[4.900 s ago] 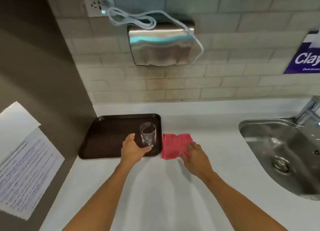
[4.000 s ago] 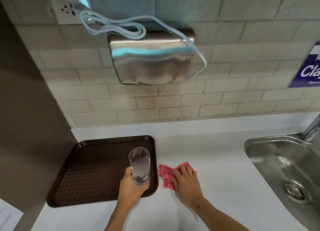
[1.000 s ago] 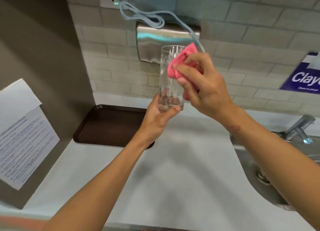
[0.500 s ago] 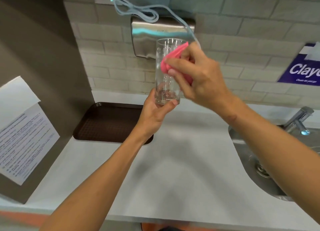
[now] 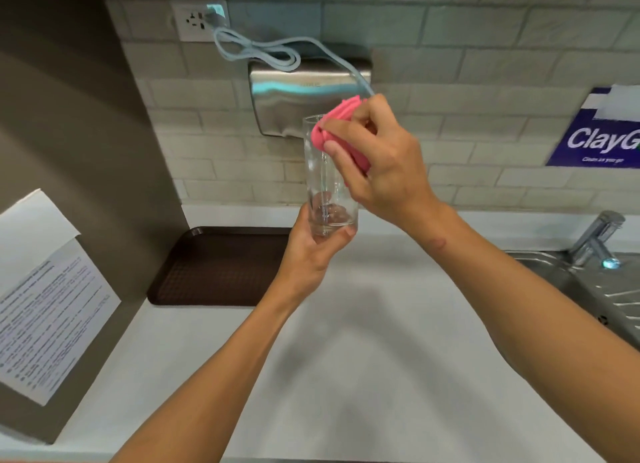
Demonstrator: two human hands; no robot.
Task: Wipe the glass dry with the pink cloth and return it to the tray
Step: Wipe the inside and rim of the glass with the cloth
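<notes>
A tall clear glass (image 5: 320, 185) is held upright in the air above the white counter. My left hand (image 5: 311, 246) grips its base from below. The pink cloth (image 5: 337, 130) is bunched in my right hand (image 5: 377, 164) and pressed against the glass's upper right side at the rim. Part of the cloth is hidden behind my fingers. The dark brown tray (image 5: 214, 265) lies on the counter at the left, below and behind the glass, with nothing on its visible part.
A steel hand dryer (image 5: 294, 91) with a looped cable hangs on the tiled wall behind the glass. A steel sink (image 5: 588, 289) and tap (image 5: 595, 240) are at the right. A brown side panel with a printed sheet (image 5: 45, 296) stands at the left.
Earlier the glass stood on the tray and the cloth lay beside it. Both were lifted. Over the last second the cloth stays at the glass's upper side, shifting slightly along the rim.
</notes>
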